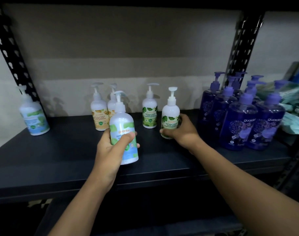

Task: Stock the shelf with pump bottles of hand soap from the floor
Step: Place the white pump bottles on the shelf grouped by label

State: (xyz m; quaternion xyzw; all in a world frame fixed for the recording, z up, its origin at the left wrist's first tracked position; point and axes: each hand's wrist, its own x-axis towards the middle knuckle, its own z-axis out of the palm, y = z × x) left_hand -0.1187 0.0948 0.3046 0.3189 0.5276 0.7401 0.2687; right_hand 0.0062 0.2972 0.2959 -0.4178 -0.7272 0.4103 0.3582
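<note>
My left hand (109,147) grips a white pump bottle with a blue and green label (122,123), held upright just above the dark shelf board (60,159). My right hand (183,132) is wrapped around a white bottle with a green leaf label (170,113) that stands on the shelf. Behind it stands a second green-label bottle (150,111). Two orange-label bottles (99,113) stand at the back, left of centre. One more blue and green bottle (34,116) stands at the far left.
Several purple pump bottles (242,120) are grouped at the right of the shelf. Teal packets (295,106) pile up beyond them. Black perforated uprights (10,53) frame the bay, and a lower shelf (145,210) lies in shadow below.
</note>
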